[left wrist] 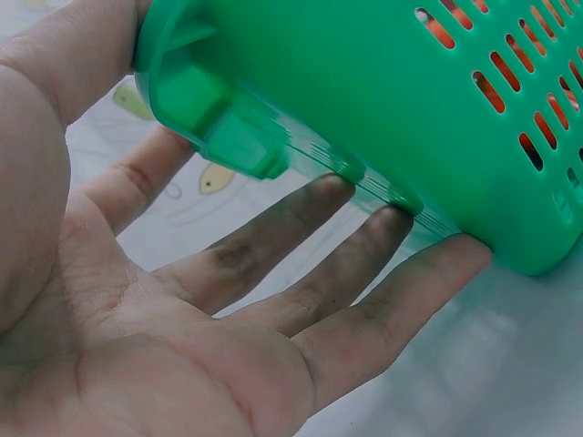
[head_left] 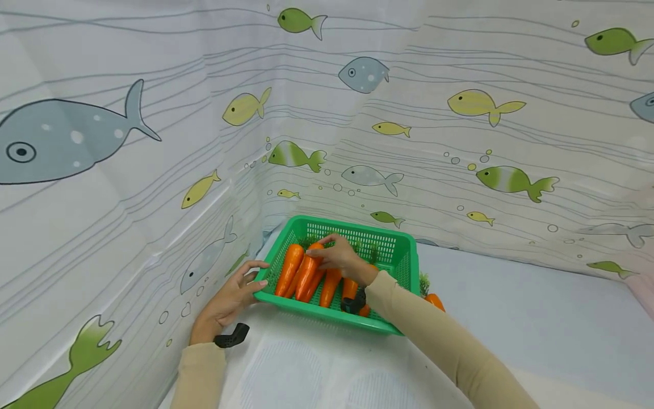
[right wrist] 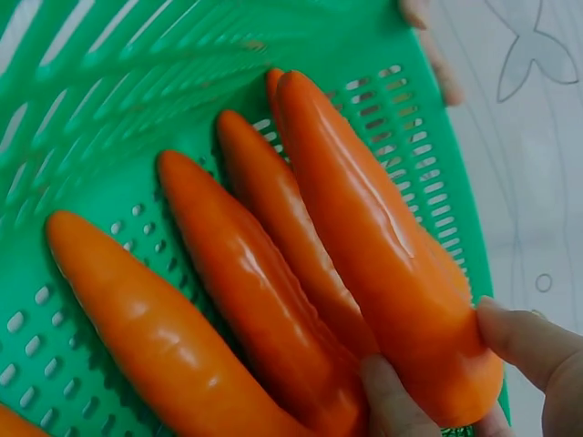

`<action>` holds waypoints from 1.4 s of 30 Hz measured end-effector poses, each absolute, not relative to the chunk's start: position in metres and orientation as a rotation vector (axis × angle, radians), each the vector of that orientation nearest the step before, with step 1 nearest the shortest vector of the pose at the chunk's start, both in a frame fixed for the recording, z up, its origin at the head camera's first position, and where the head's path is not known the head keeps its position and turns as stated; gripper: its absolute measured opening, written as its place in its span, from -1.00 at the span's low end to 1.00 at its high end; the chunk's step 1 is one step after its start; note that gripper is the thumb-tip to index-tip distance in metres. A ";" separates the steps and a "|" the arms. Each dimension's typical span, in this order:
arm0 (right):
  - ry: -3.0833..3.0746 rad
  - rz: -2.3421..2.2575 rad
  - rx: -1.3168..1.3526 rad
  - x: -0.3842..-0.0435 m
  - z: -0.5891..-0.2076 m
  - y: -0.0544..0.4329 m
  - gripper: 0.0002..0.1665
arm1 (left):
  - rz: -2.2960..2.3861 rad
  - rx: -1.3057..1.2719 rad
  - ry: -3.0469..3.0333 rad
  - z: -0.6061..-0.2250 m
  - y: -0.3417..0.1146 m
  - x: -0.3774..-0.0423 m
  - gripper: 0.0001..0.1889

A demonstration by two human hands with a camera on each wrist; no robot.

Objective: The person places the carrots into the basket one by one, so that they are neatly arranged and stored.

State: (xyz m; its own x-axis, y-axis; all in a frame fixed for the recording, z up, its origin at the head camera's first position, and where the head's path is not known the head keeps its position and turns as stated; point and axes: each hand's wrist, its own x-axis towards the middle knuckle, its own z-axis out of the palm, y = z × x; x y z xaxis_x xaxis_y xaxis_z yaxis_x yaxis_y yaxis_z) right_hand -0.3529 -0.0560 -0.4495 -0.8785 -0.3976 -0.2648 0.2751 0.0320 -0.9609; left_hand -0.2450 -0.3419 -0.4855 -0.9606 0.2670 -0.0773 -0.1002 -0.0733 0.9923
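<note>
A green plastic basket (head_left: pixel 337 321) with slotted walls holds several orange carrots. Inside it, at the left, my right hand (head_left: pixel 344 261) pinches the thick end of one carrot (head_left: pixel 308 278) between thumb and fingers. The right wrist view shows that carrot (right wrist: pixel 373 237) lying above others, its tip pointing away from the hand. My left hand (head_left: pixel 230 298) holds the basket's left front corner, thumb over the rim. In the left wrist view, long fingers (left wrist: pixel 282 223) touch the basket's outer wall from outside. Green leafy tops (head_left: pixel 375 251) show along the basket's far side.
Outside the basket's right side lies another carrot (head_left: pixel 434 301) with a leafy top (head_left: pixel 424 284). The white table (head_left: pixel 511 307) stretches to the right. Fish-printed sheets (head_left: pixel 434 142) stand as walls behind and at the left, close to the left arm.
</note>
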 end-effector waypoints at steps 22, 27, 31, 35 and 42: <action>1.901 -1.806 -0.152 -0.350 -0.448 -0.054 -0.55 | 2.109 0.172 1.955 -0.491 -0.342 -0.247 -0.46; 1.908 -1.762 -0.185 -0.350 -0.445 -0.050 -0.50 | 2.111 0.200 1.954 -0.490 -0.342 -0.247 -0.47; 1.922 -1.712 -0.208 -0.348 -0.438 -0.046 -0.43 | 2.114 0.210 1.958 -0.490 -0.341 -0.246 -0.48; 1.963 -1.671 -0.253 -0.346 -0.427 -0.040 -0.39 | 2.112 0.216 1.963 -0.491 -0.341 -0.247 -0.48; 1.951 -1.729 -0.288 -0.344 -0.407 -0.022 -0.34 | 2.118 0.193 1.958 -0.491 -0.344 -0.248 -0.47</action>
State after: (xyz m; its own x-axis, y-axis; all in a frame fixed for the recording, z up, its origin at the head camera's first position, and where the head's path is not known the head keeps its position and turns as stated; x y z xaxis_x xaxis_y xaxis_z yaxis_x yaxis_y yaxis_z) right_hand -0.3444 -0.0222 -0.4073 -0.8460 -0.4792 -0.2338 0.1744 0.1659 -0.9706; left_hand -0.2475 -0.3444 -0.4914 -0.9599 0.2710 -0.0715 -0.0925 -0.0655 0.9936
